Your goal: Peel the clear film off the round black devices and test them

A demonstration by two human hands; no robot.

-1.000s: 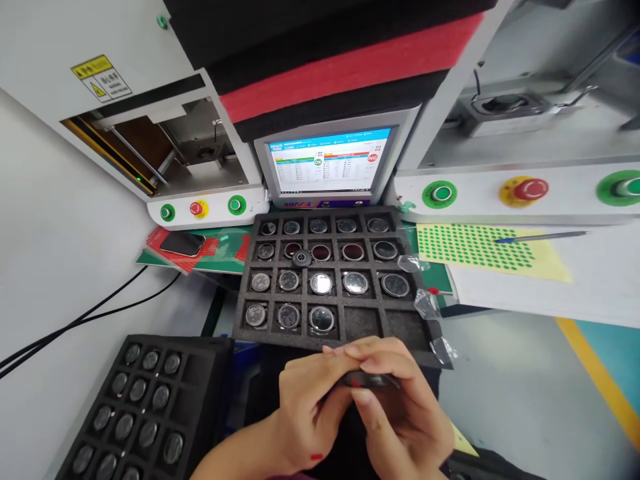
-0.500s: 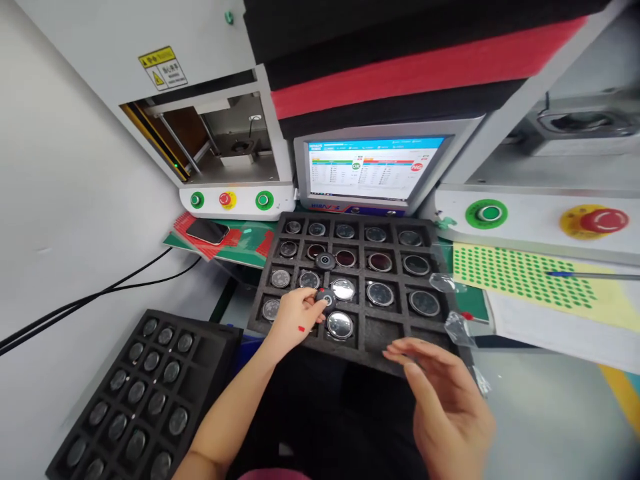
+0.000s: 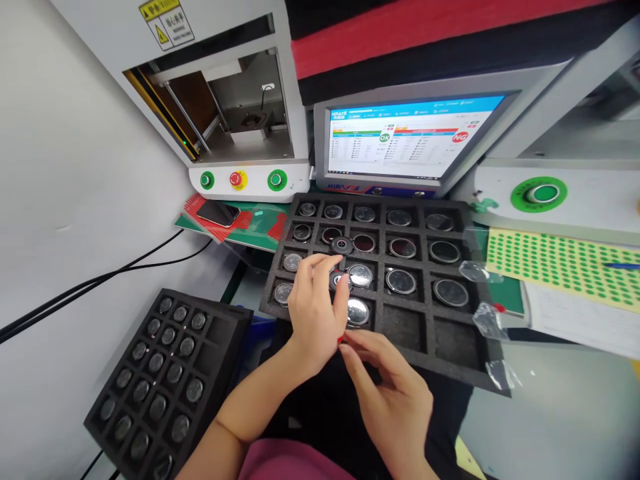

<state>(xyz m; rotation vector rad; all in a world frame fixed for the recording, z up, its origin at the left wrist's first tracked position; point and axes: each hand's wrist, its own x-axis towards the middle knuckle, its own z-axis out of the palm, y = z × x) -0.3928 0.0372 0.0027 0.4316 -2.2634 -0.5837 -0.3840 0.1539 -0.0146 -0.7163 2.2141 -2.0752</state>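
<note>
1. The left hand (image 3: 315, 310) reaches over the near-left part of the foam tray (image 3: 450, 363), its fingers (image 3: 320, 267) curled together around a small round black part (image 3: 341, 280); only a sliver of that part shows between thumb and forefinger, so I cannot tell whether it is truly pinched or just touched.
2. The right hand (image 3: 395, 400) sits just below the left, fingers (image 3: 363, 343) loosely apart and stretched toward the left thumb; it holds nothing that can be seen.
3. The round part is a flat disc with a shiny centre, lying face up over the tray's third row, with no long axis to speak of.
4. Just right of it lie glossy, silver-rimmed discs (image 3: 361, 275), each flat in its own square pocket; another one (image 3: 357, 311) lies just beside the left thumb.
5. A dark knob-like disc (image 3: 342, 245) rests on the foam ribs one row farther out.
6. The tray is matte black, porous foam, cut in a square grid; two near-right pockets hold nothing.
7. A second foam tray (image 3: 220, 333) of dull oval pieces lies on the lower left.
8. Behind, a monitor (image 3: 410, 143) shows tables.
</note>
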